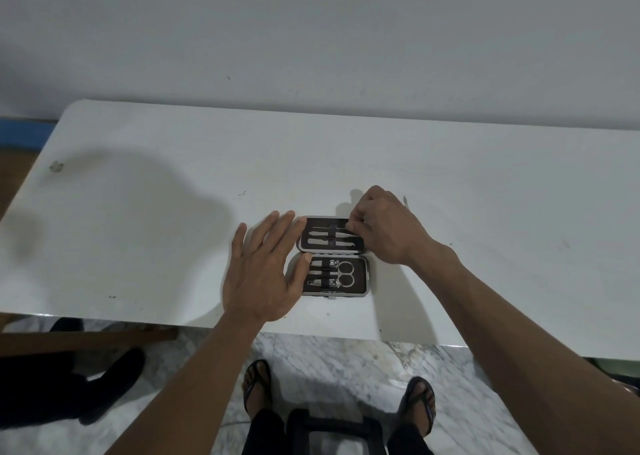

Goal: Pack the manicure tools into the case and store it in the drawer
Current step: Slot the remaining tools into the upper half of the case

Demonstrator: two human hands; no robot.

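An open manicure case (360,283) with a dark lining and grey rim lies flat on the white table (138,232). Its near half holds scissors (345,273) and two nail clippers under straps. Its far half (313,245) holds several thin metal tools under a strap. My left hand (265,267) rests open and flat against the case's left side, thumb touching its hinge edge. My right hand (384,227) sits over the far half's right end, fingertips pinched on the end of a thin metal tool (341,230). Another slim metal tool (406,202) lies on the table just behind my right hand.
The table stands against a plain white wall (311,38). Its front edge runs just below my left wrist. Below it are a marble floor, my feet in sandals (257,387), a dark stool (332,427), and a wooden bench (86,340) at the left.
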